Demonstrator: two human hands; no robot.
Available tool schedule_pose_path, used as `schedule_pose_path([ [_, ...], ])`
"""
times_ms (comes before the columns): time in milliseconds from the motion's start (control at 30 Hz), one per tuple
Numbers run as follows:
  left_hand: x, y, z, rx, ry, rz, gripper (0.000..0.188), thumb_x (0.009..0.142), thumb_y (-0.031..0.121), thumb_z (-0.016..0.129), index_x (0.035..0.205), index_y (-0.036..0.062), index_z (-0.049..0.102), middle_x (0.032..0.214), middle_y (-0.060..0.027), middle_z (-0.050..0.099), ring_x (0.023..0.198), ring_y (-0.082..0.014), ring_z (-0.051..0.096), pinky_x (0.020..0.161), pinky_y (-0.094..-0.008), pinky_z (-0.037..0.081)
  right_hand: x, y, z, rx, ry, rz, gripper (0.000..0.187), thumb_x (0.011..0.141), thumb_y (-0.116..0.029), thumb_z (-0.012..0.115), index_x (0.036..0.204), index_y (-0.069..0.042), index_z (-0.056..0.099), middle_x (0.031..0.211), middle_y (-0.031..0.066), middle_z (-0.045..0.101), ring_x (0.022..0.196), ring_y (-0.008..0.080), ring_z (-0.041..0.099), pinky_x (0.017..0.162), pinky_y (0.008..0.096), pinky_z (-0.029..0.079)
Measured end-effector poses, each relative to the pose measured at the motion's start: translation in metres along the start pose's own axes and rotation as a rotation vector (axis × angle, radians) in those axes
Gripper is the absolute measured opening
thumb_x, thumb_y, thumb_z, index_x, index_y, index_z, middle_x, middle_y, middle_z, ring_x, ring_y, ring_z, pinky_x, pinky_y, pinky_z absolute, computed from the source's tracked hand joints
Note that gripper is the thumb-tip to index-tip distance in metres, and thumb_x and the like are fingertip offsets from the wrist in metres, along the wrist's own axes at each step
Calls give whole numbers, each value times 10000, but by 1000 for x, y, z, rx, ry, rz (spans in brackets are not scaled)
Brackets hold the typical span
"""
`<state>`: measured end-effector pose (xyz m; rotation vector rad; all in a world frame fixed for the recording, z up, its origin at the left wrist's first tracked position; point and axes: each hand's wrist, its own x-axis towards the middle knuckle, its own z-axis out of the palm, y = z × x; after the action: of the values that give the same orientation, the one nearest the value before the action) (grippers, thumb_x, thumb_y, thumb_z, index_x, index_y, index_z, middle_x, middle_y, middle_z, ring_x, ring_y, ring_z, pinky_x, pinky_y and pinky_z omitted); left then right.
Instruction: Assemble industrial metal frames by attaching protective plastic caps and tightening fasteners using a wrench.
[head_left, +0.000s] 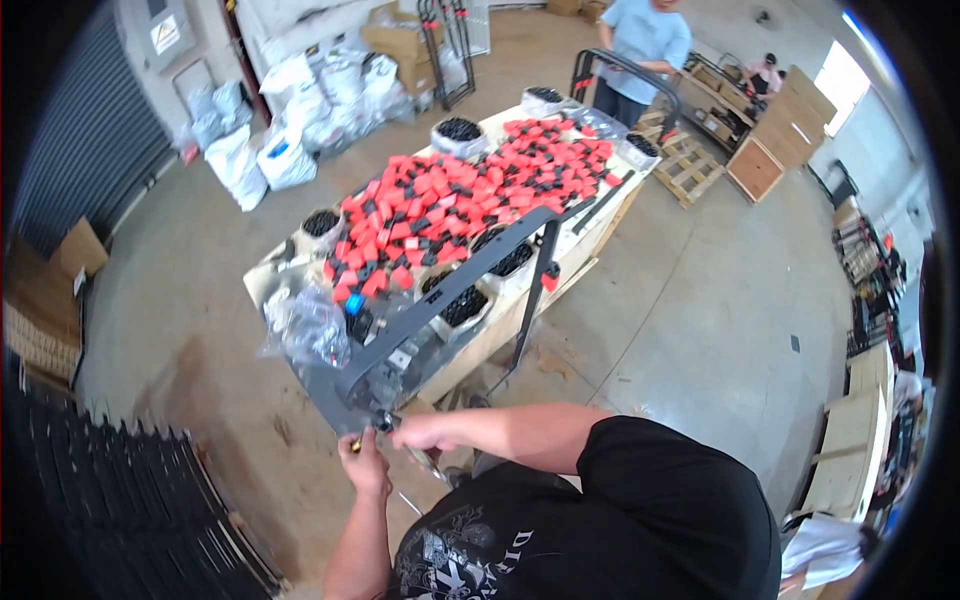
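At the near end of the table, my left hand (367,466) is closed around a small dark piece with a yellow part (356,444). Right beside it, my right hand (422,432) is also closed, gripping a tool with a shiny metal handle (428,462); its exact kind is too small to tell. Both hands meet at the lower end of a black metal frame (430,300), which leans over the table's near side. A dark fitting (384,421) shows between the hands and the frame's end.
Red and black plastic parts (440,205) are heaped on the table (262,280), among tubs of black pieces (460,306) and a clear plastic bag (312,325). Black parts (120,490) are stacked at lower left. Another person (645,45) stands at the far end; white sacks (285,155) lie behind.
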<state>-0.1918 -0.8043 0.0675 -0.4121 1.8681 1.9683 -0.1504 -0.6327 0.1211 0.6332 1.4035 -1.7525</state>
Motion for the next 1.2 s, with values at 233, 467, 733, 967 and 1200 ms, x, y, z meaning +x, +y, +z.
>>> schedule_pose_path([
  [233, -1, 0, -6, 10, 29, -3, 272, 952, 195, 722, 985, 131, 460, 596, 20, 448, 413, -83, 374, 353, -274, 296, -1, -10, 12, -435, 183, -68, 322, 859, -82, 555, 1159, 25, 602, 970, 269, 699, 835, 355, 719, 710, 430, 580],
  [467, -8, 11, 1, 38, 34, 7, 269, 949, 192, 728, 972, 116, 470, 601, 19, 456, 418, -82, 377, 352, -277, 276, 51, 37, 11, -825, 329, -248, 247, 859, -97, 557, 1028, 60, 645, 883, 195, 684, 724, 348, 700, 555, 525, 549],
  [733, -4, 8, 10, -9, 23, 48, 265, 958, 182, 720, 978, 114, 465, 594, 19, 461, 393, -82, 367, 345, -272, 253, 46, 36, 4, -849, 347, -271, 317, 832, -113, 574, 1006, 141, 649, 963, 260, 711, 913, 386, 732, 627, 544, 573],
  [967, 1, -5, 1, -11, -2, 70, 287, 953, 205, 727, 998, 115, 459, 595, 19, 457, 392, -82, 369, 343, -271, 261, -4, 5, 10, -130, 104, -96, 238, 824, -121, 574, 931, 63, 681, 806, 201, 699, 651, 320, 693, 494, 498, 512],
  [1200, 1, -12, -15, -31, 13, 79, 281, 966, 218, 715, 1018, 113, 459, 642, 12, 485, 442, -72, 391, 361, -247, 275, 35, 17, 25, -778, 144, -209, 211, 797, -105, 560, 887, 37, 689, 768, 168, 666, 660, 265, 672, 503, 472, 501],
])
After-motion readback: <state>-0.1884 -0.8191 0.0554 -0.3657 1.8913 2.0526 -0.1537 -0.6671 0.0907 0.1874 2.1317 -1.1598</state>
